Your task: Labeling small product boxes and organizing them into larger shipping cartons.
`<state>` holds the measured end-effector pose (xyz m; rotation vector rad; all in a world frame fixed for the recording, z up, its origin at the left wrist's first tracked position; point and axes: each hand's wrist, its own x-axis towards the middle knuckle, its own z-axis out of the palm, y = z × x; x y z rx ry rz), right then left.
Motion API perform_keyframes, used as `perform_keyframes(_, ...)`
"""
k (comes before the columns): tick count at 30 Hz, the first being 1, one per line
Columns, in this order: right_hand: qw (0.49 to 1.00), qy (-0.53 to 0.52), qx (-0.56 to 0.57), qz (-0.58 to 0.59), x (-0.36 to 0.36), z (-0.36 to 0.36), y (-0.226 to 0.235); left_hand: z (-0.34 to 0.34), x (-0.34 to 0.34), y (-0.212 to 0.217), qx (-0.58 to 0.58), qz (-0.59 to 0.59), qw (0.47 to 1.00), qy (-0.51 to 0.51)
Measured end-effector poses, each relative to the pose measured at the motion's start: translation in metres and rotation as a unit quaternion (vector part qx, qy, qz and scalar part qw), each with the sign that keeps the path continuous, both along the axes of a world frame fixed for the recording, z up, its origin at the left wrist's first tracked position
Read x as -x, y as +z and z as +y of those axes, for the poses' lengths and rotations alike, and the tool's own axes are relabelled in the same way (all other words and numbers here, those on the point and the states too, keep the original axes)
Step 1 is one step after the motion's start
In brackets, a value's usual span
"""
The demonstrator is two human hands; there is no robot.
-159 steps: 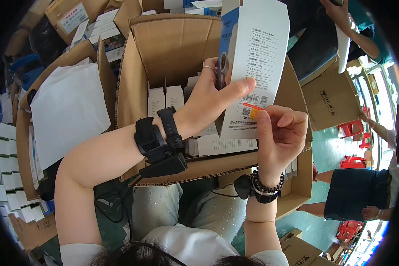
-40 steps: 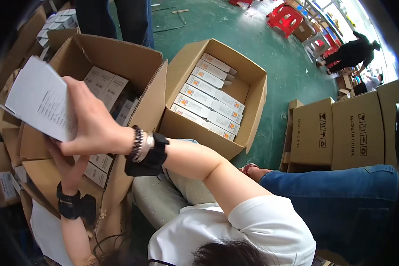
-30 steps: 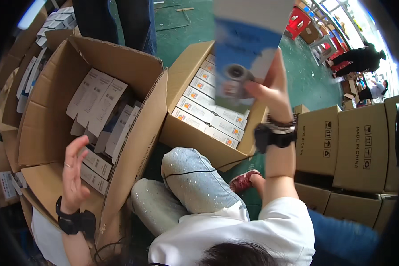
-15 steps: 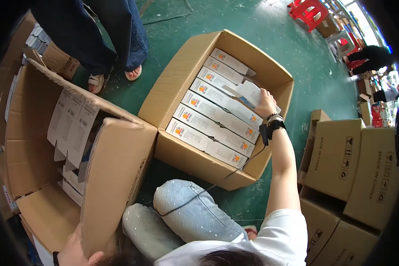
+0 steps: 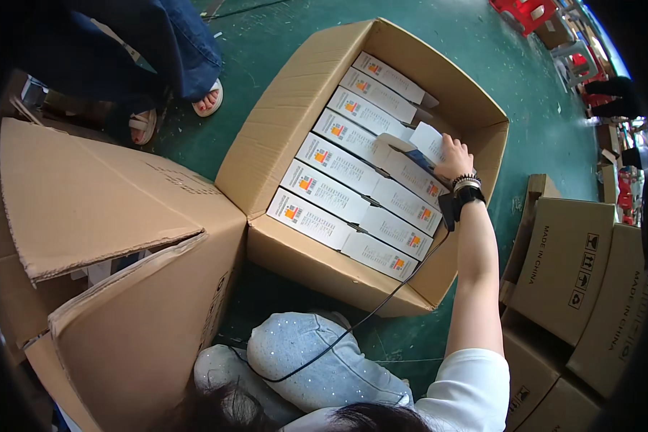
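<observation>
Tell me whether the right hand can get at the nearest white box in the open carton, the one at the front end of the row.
Probably yes. The right hand is already inside the open carton, touching a white box. The nearest white box lies uncovered on top, with the flaps folded back and nothing over it.

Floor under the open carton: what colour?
Dark green, a painted-looking floor, clearest in the head view around the open carton where the right hand reaches.
</observation>
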<state>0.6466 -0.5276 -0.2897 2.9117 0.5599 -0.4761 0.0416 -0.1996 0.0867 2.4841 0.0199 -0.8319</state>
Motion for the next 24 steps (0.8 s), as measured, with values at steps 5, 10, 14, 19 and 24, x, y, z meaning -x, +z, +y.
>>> perform_keyframes(5,1.0,0.016,0.003,-0.02,0.008,0.0,-0.012,0.003,0.007,0.0,-0.039,-0.047,0.99,-0.125)
perform_keyframes(10,0.997,0.025,0.055,-0.043,0.025,0.011,-0.016,-0.006,-0.001,0.001,0.013,-0.001,1.0,0.001)
perform_keyframes(14,0.995,0.017,0.056,0.076,0.004,-0.004,-0.036,-0.008,-0.006,-0.001,0.034,0.06,0.987,0.142)
perform_keyframes(19,0.986,-0.053,-0.053,0.151,-0.017,-0.005,-0.091,0.01,0.015,-0.007,0.037,-0.062,0.986,-0.151)
perform_keyframes(24,0.99,-0.102,-0.097,0.017,0.002,0.003,-0.107,0.012,0.007,-0.015,0.052,-0.101,0.986,-0.121)
